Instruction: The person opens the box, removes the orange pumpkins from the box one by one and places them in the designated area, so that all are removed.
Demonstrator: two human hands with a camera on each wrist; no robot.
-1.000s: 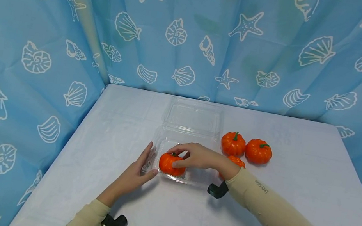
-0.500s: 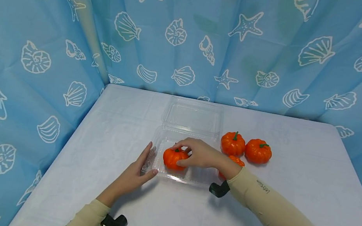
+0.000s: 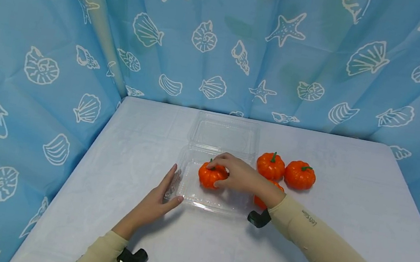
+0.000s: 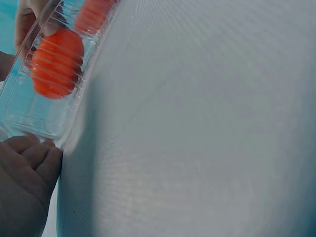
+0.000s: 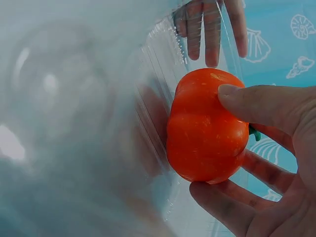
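In the head view my right hand [image 3: 243,175] holds a small orange toy pumpkin [image 3: 208,177] inside the bottom half of a clear plastic clamshell box [image 3: 223,204]. Thumb and fingers span the pumpkin [image 5: 205,128] in the right wrist view, its green stem turned toward the palm. Whether it touches the box floor is hard to tell. My left hand [image 3: 152,206] rests against the box's left wall, fingers straight, thumb near the front corner. Through the ribbed wall, the left wrist view shows the pumpkin [image 4: 58,64] and the fingers beside the box.
The box's clear lid [image 3: 225,136] lies folded back. Right of the box, one pumpkin [image 3: 270,166] stands beside another pumpkin [image 3: 300,175]. A third pumpkin [image 3: 262,201] is partly hidden by my right wrist. A patterned blue curtain [image 3: 213,58] hangs behind the white table [image 3: 190,256].
My right hand has shifted the pumpkin back and to the right, from the box's front left corner toward its middle. The left hand has stayed in place.
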